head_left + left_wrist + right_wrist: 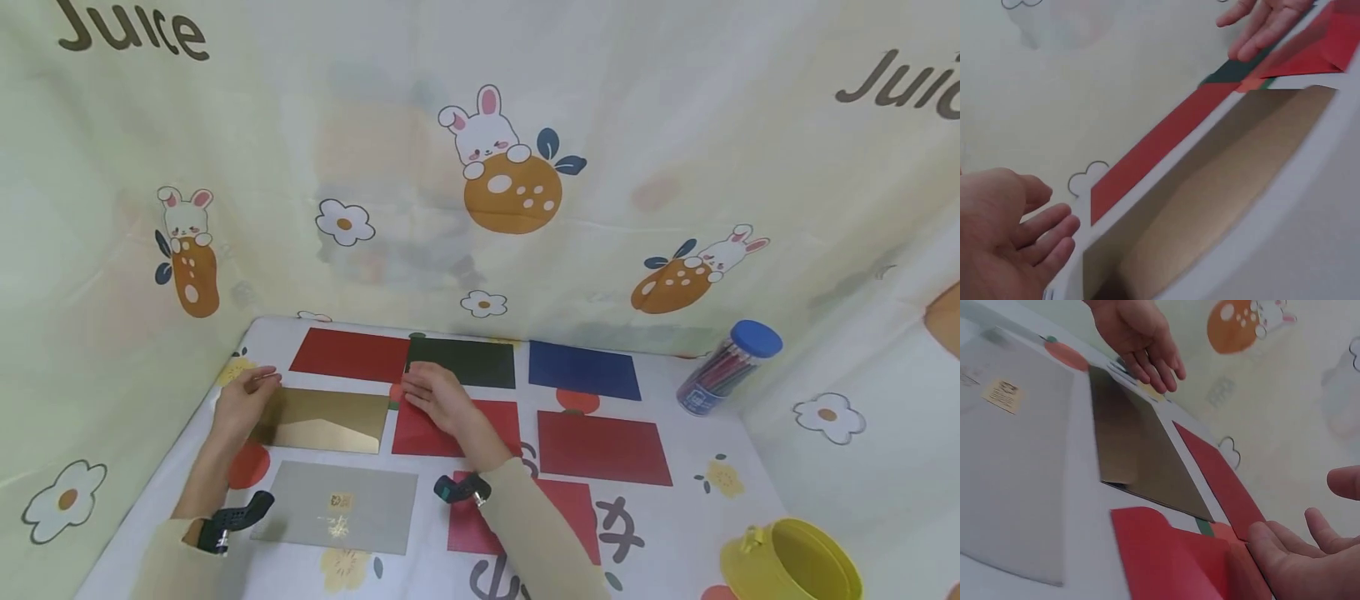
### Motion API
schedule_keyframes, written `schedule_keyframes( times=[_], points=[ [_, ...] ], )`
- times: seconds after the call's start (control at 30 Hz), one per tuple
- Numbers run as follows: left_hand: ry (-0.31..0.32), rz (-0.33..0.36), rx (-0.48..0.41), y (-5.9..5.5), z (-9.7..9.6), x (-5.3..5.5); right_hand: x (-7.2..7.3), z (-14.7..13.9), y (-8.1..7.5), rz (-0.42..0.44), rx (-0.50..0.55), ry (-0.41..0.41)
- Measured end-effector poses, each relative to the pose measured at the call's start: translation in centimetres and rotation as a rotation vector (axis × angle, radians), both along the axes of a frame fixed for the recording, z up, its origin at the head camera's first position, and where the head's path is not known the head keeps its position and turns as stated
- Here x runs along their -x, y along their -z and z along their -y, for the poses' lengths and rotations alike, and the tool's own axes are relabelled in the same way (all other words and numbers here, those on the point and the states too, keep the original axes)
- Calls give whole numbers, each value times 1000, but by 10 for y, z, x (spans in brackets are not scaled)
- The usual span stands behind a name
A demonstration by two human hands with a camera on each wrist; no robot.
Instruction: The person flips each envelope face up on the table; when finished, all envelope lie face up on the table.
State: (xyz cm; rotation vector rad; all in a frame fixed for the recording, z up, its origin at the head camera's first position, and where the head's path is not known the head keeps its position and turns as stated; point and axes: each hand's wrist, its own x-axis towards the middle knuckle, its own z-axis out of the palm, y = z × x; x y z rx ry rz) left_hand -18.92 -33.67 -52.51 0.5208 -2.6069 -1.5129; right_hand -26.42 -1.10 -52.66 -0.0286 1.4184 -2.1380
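- Lying flat near the left end of the middle row, the gold envelope [326, 419] has its far left corner just beside the left hand [243, 404].
- That hand's fingers are loosely extended and hold nothing; in the right wrist view it looks clear of the gold sheet.
- The right hand [438, 396] is over the gap between the middle red envelope [423, 435] and the green envelope [480, 362]. Its fingers are relaxed, slightly apart and empty; whether a fingertip touches paper, I cannot tell.
- Risk, as I judge it: thin, smooth paper could slide or turn if a fingertip or sleeve brushes it, spoiling the rows.
- Behind, the back red envelope [348, 355] and the green one lie so close that one push could shift both; the blue envelope [583, 370] sits apart.
- To the right is another red envelope [603, 447]. In front lie the grey envelope [367, 517] and a pinkish-red envelope [471, 521], partly hidden by the right sleeve [532, 508], which could drag it.
- Farther out, the pencil jar [723, 375] leans in view and the yellow bucket [750, 562] is near the front; neither seems likely to interfere.
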Motion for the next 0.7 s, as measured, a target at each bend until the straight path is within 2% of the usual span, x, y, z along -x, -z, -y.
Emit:
schedule_keyframes(
  times=[0.07,0.17,0.33,0.47,0.7],
  points=[
    [-16,4,-66,1,-1,12,10,2,2,3,1,11],
    [-45,-6,-116,7,-2,30,21,5,3,7,9,34],
    [-50,-12,-138,16,-10,56,30,5,3,21,5,63],
    [-38,-22,-136,17,-12,63,32,8,3,43,16,49],
    [-30,-21,-169,18,-14,65,34,9,8,77,31,40]
  ],
)
